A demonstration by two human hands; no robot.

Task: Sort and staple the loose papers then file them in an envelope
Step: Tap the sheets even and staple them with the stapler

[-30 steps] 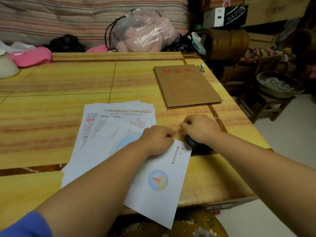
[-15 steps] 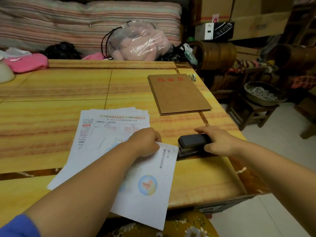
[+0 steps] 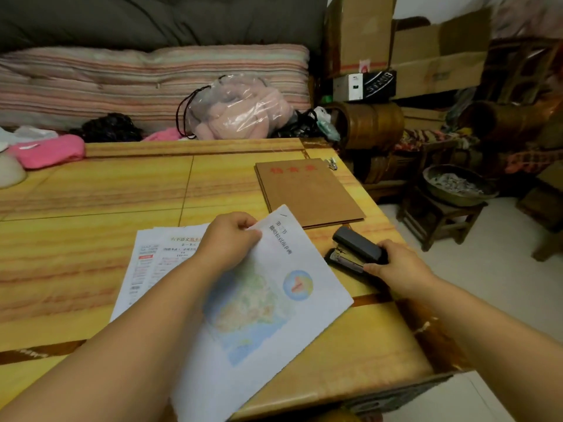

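My left hand pinches the top edge of a stapled set of white papers printed with a map and a globe, lifted above the yellow table. A small staple mark shows at its top corner. Beneath it lie more loose printed sheets with red text. My right hand grips the back end of a black stapler, which rests on the table with its jaws apart. A brown envelope with red characters lies flat at the table's far right.
A small metal clip lies by the envelope's far corner. Pink cloth and a plastic bag of pink fabric sit along the table's back edge. A wooden stool with a metal bowl stands right of the table.
My right hand drew the stapler off the paper's corner to the right. My left hand lifted the map set and swung it up over the loose sheets.
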